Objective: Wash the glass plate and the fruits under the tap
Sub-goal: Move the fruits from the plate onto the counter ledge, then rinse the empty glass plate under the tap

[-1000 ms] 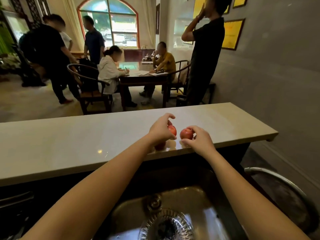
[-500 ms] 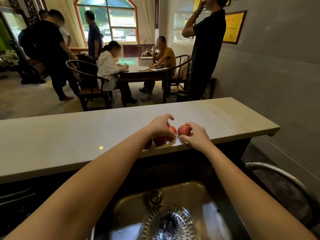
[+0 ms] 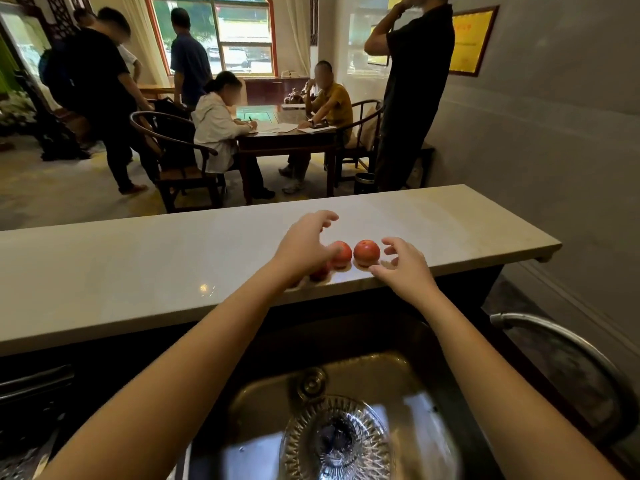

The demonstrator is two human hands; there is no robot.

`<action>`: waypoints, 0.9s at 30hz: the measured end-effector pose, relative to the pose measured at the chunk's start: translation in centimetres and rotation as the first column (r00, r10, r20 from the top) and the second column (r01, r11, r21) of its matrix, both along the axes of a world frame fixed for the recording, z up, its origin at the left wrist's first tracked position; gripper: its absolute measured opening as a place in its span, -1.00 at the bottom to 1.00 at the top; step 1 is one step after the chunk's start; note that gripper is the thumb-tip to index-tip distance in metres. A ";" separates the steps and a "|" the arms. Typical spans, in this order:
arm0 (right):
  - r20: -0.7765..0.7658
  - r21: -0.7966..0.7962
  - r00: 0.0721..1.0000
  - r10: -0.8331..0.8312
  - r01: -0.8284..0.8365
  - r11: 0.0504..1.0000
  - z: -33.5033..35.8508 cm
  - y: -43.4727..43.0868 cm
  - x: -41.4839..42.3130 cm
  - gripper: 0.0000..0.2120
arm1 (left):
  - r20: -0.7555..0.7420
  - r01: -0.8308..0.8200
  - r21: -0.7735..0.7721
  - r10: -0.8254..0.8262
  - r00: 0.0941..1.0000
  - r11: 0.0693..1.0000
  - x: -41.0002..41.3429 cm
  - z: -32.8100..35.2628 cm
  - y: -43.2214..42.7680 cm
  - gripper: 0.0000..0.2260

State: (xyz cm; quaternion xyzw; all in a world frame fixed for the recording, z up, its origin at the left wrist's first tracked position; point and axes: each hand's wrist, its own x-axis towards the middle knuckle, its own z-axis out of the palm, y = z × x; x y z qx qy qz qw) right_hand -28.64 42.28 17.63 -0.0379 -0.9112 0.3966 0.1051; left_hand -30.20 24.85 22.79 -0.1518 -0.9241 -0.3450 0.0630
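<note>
1. While the glass plate (image 3: 337, 441) lies in the sink (image 3: 420, 372), the fruits (image 3: 366, 252) sit on the counter (image 3: 138, 265) behind it.
2. The left hand (image 3: 304, 244) and right hand (image 3: 405, 270) hover there, fingers spread (gripping nothing).
3. Best cup each fully; they may roll.

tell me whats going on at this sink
A person reaches across the sink to the counter, where red fruits lie. The left hand hovers open over two of them; the right hand is open beside the third. Neither holds anything. The glass plate lies in the sink below.
</note>
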 end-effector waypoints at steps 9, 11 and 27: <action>0.303 -0.104 0.952 0.046 -0.015 0.994 -15.4 1.7 8.1 -0.66 | 0.516 -0.037 0.045 0.008 0.856 0.998 10.7 -18.8 -3.2 -0.74; 0.456 -0.018 0.888 0.055 -0.052 0.998 -19.4 2.3 8.5 -0.63 | 0.645 -0.077 -0.093 0.119 0.755 0.993 9.8 -23.8 -3.6 -0.59; 0.718 0.208 0.696 0.010 -0.229 0.951 -35.7 3.9 8.2 -0.51 | 0.694 -0.140 -0.384 0.385 0.609 0.913 10.9 -40.6 -4.7 -0.39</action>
